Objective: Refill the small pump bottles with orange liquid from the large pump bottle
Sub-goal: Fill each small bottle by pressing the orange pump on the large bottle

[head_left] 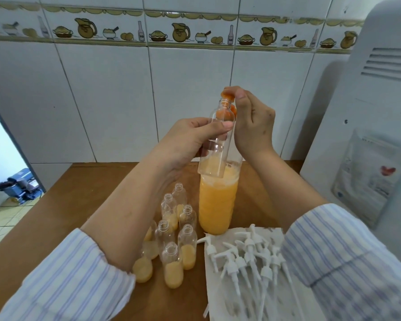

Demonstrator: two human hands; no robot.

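Observation:
The large clear bottle [218, 205] stands mid-table, its lower part full of orange liquid. Its orange pump head [227, 97] is up at the top, and my right hand [252, 126] curls over it from the right, fingers and thumb on it. My left hand [188, 140] grips a small clear bottle [215, 149] and holds it tilted against the large bottle, its open mouth right under the pump spout. This small bottle looks almost empty. Several uncapped small bottles [174, 269] stand to the left of the large bottle, most partly filled with orange liquid.
Several white pump tops [248, 258] lie on a paper towel [220, 297] at the front right of the brown table [67, 216]. A white appliance [368, 112] with a pouch [368, 179] leaning on it stands at the right. A tiled wall is behind.

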